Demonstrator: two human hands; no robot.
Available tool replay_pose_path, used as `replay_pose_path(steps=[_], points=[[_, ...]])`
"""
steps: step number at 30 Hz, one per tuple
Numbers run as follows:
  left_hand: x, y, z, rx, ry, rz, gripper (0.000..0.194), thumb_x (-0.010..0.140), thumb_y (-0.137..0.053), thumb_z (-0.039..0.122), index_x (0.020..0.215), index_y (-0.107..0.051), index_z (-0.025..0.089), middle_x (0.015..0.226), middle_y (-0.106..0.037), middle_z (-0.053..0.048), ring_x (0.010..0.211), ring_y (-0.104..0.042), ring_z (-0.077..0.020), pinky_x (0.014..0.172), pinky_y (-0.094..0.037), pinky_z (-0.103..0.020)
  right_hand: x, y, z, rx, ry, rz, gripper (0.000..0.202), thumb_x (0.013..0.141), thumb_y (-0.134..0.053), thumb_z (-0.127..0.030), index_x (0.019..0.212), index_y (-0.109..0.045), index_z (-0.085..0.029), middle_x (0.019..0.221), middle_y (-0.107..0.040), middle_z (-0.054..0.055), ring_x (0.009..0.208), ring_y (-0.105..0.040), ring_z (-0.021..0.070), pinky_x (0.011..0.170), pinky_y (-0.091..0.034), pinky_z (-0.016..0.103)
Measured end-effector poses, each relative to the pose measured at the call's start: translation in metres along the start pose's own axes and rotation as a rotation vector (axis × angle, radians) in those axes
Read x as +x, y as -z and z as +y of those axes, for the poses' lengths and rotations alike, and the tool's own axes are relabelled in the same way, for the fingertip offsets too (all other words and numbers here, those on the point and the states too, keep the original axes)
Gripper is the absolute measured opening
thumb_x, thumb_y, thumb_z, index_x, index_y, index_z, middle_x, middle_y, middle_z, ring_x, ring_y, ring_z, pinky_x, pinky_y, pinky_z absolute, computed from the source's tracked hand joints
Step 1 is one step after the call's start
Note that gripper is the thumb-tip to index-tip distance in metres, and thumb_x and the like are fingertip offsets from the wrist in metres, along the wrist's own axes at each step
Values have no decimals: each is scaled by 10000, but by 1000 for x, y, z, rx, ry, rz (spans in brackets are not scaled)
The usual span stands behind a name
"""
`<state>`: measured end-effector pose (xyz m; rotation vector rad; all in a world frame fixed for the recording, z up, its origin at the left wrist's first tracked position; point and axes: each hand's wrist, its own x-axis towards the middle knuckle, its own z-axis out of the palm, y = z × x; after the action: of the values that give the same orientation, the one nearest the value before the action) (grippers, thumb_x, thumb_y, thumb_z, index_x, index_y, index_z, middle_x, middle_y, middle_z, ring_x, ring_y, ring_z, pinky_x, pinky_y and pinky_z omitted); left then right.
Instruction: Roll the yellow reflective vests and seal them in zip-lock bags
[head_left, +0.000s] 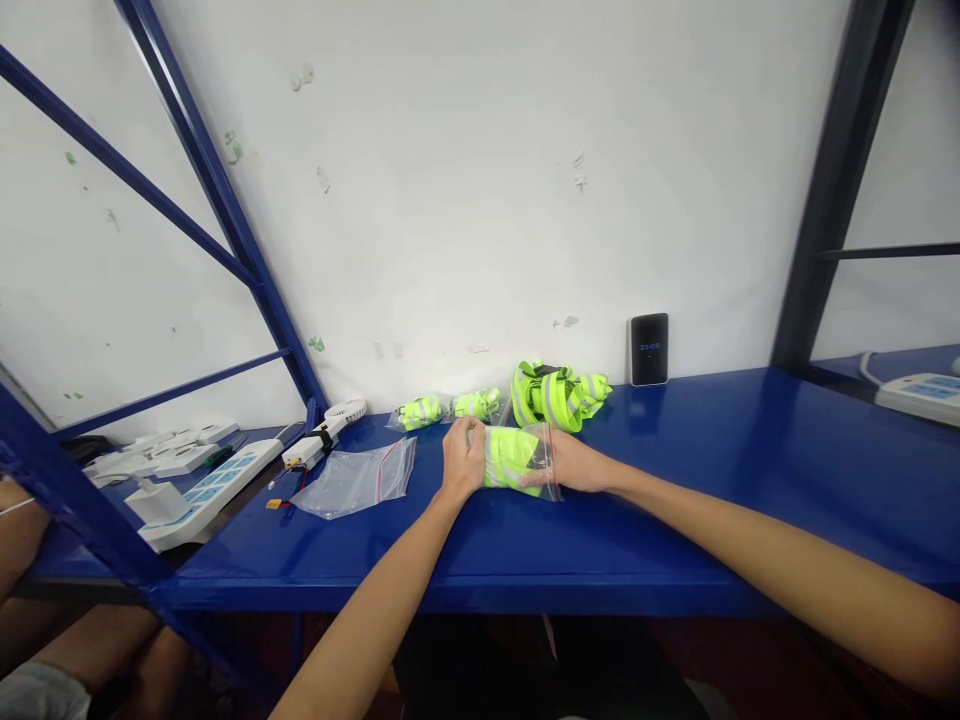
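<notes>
Between my two hands is a clear zip bag (549, 487) with a folded neon-yellow reflective vest (508, 456) in it, over the blue shelf. My left hand (463, 458) grips the bag's left end, its fingers curled. At the right end, beside the red zip strip, my right hand (576, 464) holds the bag. Its fingers show through the plastic; whether they are inside or behind the bag I cannot tell. An unfilled zip bag (358, 478) lies flat to the left. Behind my hands sits a loose bundle of yellow reflective vests (559, 397).
Two bagged vests (420, 411) lie near the wall. A black device with a clock display (649, 349) leans there. At left are a small white fan (346, 410), a power strip (217, 492) and a blue post (225, 200). Another person's arm (19, 530) shows far left.
</notes>
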<state>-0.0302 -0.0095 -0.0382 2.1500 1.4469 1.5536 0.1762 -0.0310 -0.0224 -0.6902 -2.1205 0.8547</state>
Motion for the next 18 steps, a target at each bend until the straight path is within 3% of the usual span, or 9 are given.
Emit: replay_pose_path(steps=[3,9,14,18], points=[[-4,-3,8,-33,-18,6,231,927,-388,320,798,-528,189,807,-571,-14,808,-546,-166,776,-399,-288,1,-5,-3,151,-9,-41,482,667,-791,-437,1013,-644,-135,886,-664,39,775,-595,186,733,-510,302],[-8,-4,18,17,-52,-32,232,953,-355,343,894,-525,197,877,-569,-40,876,-555,-190,825,-417,-320,2,-7,-1,184,-32,133,427,646,-804,-414,935,-677,-125,828,-686,40,773,-620,212,718,-520,319],[6,24,36,311,-58,-17,268,956,-350,397,969,-543,210,942,-547,-67,882,-562,-220,827,-429,-358,-9,9,-3,363,-146,235,482,638,-807,-373,1036,-675,-136,928,-723,76,860,-664,243,815,-542,383],[33,57,65,464,-102,-9,319,934,-384,451,917,-574,194,844,-531,-62,797,-559,-221,780,-432,-347,-10,28,-18,448,-186,331,426,665,-789,-361,1018,-691,-142,979,-731,97,913,-674,254,852,-544,401]])
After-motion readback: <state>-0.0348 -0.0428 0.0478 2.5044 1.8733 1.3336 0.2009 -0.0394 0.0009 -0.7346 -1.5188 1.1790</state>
